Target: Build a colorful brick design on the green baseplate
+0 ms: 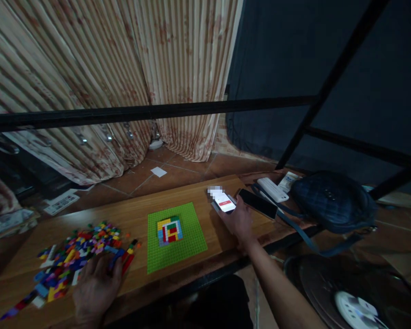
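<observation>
My left hand point(97, 283) is low over the near side of a heap of small colourful toy bricks point(78, 249). Its thumb and forefinger close around a dark blue brick point(115, 259), partly hidden by the fingers. Red bricks point(127, 262) lie just to the right of it. A green baseplate point(195, 237) rests on the wooden table, with a small square build of yellow, red, white and blue bricks point(170, 230) on it. My right hand point(239, 218) grips the lower right edge of a smartphone point(228, 205) with a lit screen.
A second, dark-screened phone point(258, 204) lies right of my right hand. Beyond it are a white device point(273, 189) and a dark blue bag point(332, 201) with its strap on the wooden table point(130, 214). A black metal rail point(192, 108) runs across behind. A power strip point(358, 310) sits lower right.
</observation>
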### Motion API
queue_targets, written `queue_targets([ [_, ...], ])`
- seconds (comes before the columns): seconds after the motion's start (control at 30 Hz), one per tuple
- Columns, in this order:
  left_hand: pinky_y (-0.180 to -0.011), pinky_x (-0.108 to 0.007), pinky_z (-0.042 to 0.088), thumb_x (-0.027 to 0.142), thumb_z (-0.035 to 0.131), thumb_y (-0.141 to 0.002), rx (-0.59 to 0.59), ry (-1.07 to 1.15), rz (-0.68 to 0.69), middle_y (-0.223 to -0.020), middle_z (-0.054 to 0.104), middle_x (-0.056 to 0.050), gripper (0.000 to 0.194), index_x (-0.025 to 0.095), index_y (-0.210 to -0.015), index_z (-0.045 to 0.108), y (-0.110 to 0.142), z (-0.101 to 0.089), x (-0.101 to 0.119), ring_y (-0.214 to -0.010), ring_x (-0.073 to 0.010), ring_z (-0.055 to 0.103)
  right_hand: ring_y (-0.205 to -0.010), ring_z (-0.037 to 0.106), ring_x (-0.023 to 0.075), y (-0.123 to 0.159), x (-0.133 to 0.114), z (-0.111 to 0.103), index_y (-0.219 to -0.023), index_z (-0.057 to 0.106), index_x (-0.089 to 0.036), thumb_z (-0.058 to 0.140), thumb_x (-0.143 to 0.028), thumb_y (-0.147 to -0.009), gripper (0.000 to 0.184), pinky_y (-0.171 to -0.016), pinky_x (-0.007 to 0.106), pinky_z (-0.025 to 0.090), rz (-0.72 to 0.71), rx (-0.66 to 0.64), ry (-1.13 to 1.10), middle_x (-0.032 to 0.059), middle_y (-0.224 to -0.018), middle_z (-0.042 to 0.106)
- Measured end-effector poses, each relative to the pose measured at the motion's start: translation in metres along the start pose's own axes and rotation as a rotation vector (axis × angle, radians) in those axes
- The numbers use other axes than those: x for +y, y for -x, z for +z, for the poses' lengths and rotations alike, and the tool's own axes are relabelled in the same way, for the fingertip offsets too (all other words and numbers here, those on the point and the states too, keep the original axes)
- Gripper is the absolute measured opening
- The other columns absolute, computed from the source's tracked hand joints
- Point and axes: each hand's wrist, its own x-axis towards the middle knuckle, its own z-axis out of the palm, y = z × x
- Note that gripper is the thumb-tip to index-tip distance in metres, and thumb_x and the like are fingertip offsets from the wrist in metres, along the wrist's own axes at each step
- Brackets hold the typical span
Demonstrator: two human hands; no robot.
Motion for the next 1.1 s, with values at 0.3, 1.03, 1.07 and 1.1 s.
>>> queue_targets([
  [0.3, -0.071, -0.031, 0.046, 0.039, 0.055, -0.083, 0.026, -0.215, 0.027, -0.092, 0.065, -0.011, 0.024, 0.017, -0.088, 0.062, 0.003, 0.002, 0.002, -0.088, -0.0237, 0.060, -0.112, 0.057, 0.0325, -0.073, -0.010, -0.029, -0.138, 0.033, -0.009, 0.067, -0.062, -0.064, 0.097, -0.089, 0.038, 0.043, -0.035, -0.179, 0.104, 0.0208, -0.118, 0.060],
  [1.03, -0.075, -0.034, 0.048, 0.038, 0.053, -0.084, -0.006, -0.174, 0.016, -0.095, 0.066, -0.012, 0.024, 0.016, -0.090, 0.062, 0.005, 0.002, 0.000, -0.089, -0.0254, 0.061, -0.109, 0.052, 0.0366, -0.042, -0.006, 0.016, -0.136, 0.036, -0.009, 0.064, -0.061, -0.070, 0.089, -0.088, 0.044, 0.036, -0.181, -0.074, 0.257, 0.0222, -0.116, 0.060],
  [1.07, -0.076, -0.034, 0.048, 0.038, 0.053, -0.084, -0.007, -0.169, 0.018, -0.095, 0.066, -0.012, 0.024, 0.016, -0.090, 0.062, 0.005, 0.002, 0.000, -0.089, -0.0256, 0.061, -0.109, 0.052, 0.0368, -0.043, -0.005, 0.015, -0.135, 0.037, -0.009, 0.065, -0.061, -0.068, 0.089, -0.088, 0.044, 0.037, -0.184, -0.063, 0.235, 0.0225, -0.116, 0.060],
  [1.1, -0.076, -0.035, 0.048, 0.038, 0.052, -0.084, -0.011, -0.168, 0.019, -0.095, 0.066, -0.012, 0.024, 0.016, -0.090, 0.062, 0.005, 0.002, 0.000, -0.089, -0.0257, 0.061, -0.109, 0.052, 0.0370, -0.043, -0.003, 0.013, -0.134, 0.039, -0.009, 0.066, -0.059, -0.068, 0.087, -0.088, 0.045, 0.037, -0.191, -0.046, 0.194, 0.0226, -0.115, 0.061],
])
